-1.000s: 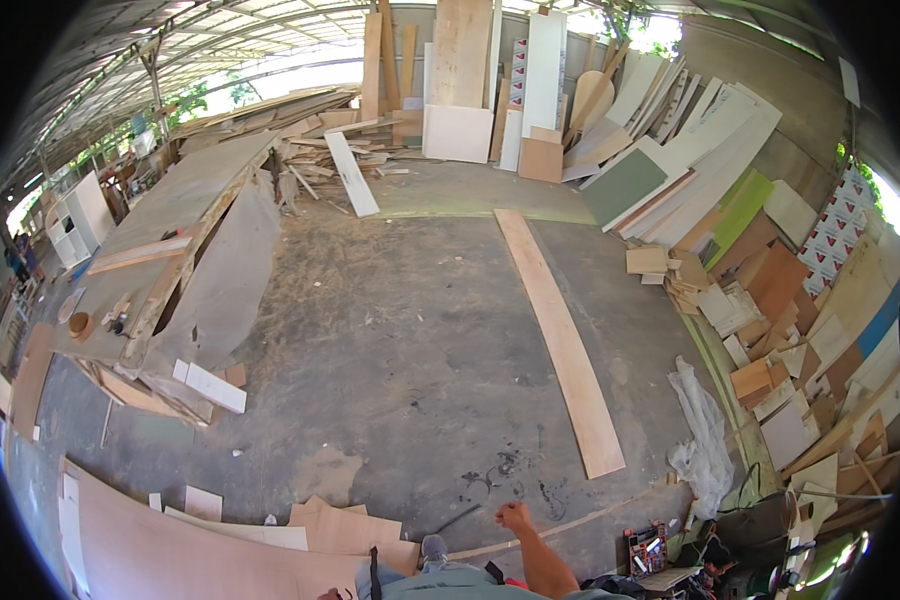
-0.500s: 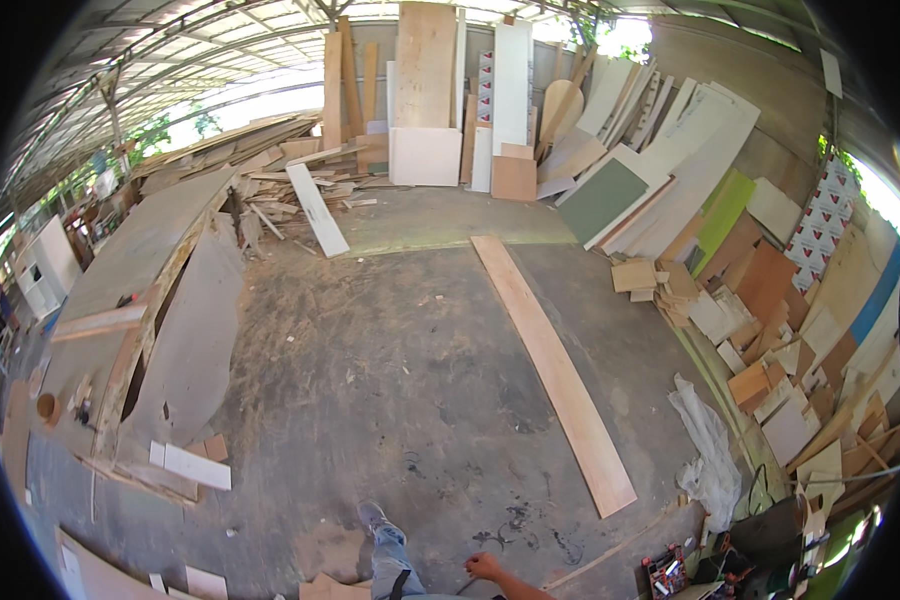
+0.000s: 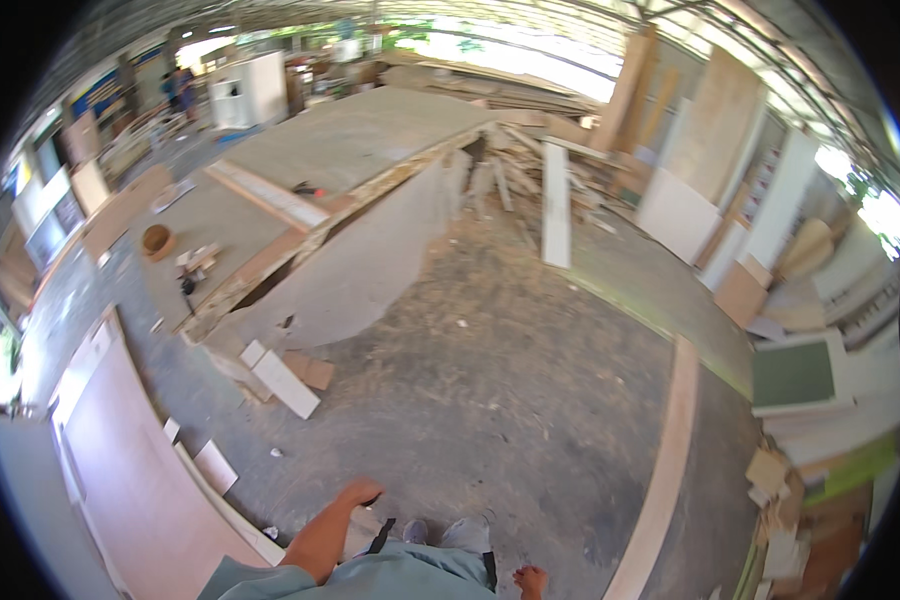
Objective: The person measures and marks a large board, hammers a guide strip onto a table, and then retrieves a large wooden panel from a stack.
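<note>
My left hand (image 3: 361, 490) reaches forward at the lower middle, over the grey floor. Its fingers look curled, with a small dark patch beside them; what it holds, if anything, does not show. Low by my right leg hangs my right hand (image 3: 531, 579), its fingers bent inward and their inside hidden. A long pale wooden board (image 3: 665, 460) lies on the floor to the right of that hand, apart from it. My shoes and jeans show between the two hands.
To the left stands a large low platform (image 3: 400, 125) with a ragged edge. A large pale panel (image 3: 145, 460) is at near left, with offcuts (image 3: 285, 380) ahead of it. Boards (image 3: 705, 150) lean along the back and right. Sawdust covers the middle floor.
The view has swung left, so the long board now appears farther right and the platform nearer the middle. My left hand and arm have come into sight. The right hand hangs lower in the picture.
</note>
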`<control>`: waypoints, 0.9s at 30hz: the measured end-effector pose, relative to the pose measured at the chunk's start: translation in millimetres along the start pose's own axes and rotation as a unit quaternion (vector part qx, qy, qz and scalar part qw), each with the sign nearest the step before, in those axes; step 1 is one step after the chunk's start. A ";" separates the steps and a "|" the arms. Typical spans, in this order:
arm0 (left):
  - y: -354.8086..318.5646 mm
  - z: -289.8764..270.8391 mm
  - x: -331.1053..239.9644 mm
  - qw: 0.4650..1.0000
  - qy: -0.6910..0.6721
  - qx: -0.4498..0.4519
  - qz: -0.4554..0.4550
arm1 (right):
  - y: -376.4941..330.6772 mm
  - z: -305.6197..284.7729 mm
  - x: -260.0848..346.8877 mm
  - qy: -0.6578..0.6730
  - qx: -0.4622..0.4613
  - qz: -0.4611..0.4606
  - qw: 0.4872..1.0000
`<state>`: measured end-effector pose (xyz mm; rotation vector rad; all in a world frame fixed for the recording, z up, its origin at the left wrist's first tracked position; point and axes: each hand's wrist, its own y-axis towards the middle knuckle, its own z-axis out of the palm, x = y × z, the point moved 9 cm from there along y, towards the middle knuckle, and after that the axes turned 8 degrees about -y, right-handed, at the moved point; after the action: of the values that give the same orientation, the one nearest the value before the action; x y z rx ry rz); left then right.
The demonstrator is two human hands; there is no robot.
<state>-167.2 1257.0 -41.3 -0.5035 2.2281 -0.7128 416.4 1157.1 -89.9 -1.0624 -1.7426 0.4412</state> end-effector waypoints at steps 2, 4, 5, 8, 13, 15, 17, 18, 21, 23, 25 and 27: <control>31.4 -29.8 -26.2 0.976 -0.218 -0.024 -0.016 | 52.6 47.3 21.7 -0.079 0.062 -0.053 0.993; 55.8 -46.8 -53.8 0.930 -0.364 0.004 -0.057 | 94.6 91.1 39.2 -0.121 0.116 -0.063 0.984; 63.2 -51.1 -61.9 0.897 -0.435 0.018 -0.079 | 107.7 111.7 48.5 -0.132 0.146 -0.045 0.979; 99.0 -86.2 -84.8 0.872 -0.479 -0.013 -0.103 | 161.7 166.8 110.4 -0.248 0.215 -0.081 0.941; 161.8 -156.9 -88.1 0.789 -0.583 -0.139 -0.137 | 286.3 250.5 285.5 -0.619 0.198 -0.426 0.629; 187.3 -201.6 -87.1 0.775 -0.581 -0.215 -0.125 | 316.9 282.4 400.5 -0.643 0.147 -0.547 0.516; 201.0 -234.9 -62.7 0.773 -0.541 -0.307 -0.124 | 351.1 321.0 518.3 -0.563 0.176 -0.445 0.673; 162.5 -227.6 -14.6 0.738 -0.546 -0.354 -0.179 | 317.0 359.0 555.0 -0.433 0.207 -0.263 0.837; 140.6 -249.5 -5.0 0.626 -0.630 -0.417 -0.195 | 223.8 442.4 716.9 -0.410 0.137 -0.150 0.889; 164.8 -283.5 -36.7 0.517 -0.737 -0.407 -0.155 | 215.1 476.7 805.1 -0.339 0.147 -0.226 0.901; 183.9 -315.0 -48.8 0.434 -0.795 -0.408 -0.116 | 214.0 543.3 861.1 -0.262 0.204 -0.285 0.899; 184.8 -332.9 -26.1 0.393 -0.801 -0.442 -0.096 | 166.2 631.2 872.8 -0.210 0.293 -0.290 0.887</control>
<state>-422.5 1525.7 49.8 -1.1997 0.3340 0.8742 -161.8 2074.9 15.7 0.0115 -2.0009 0.7819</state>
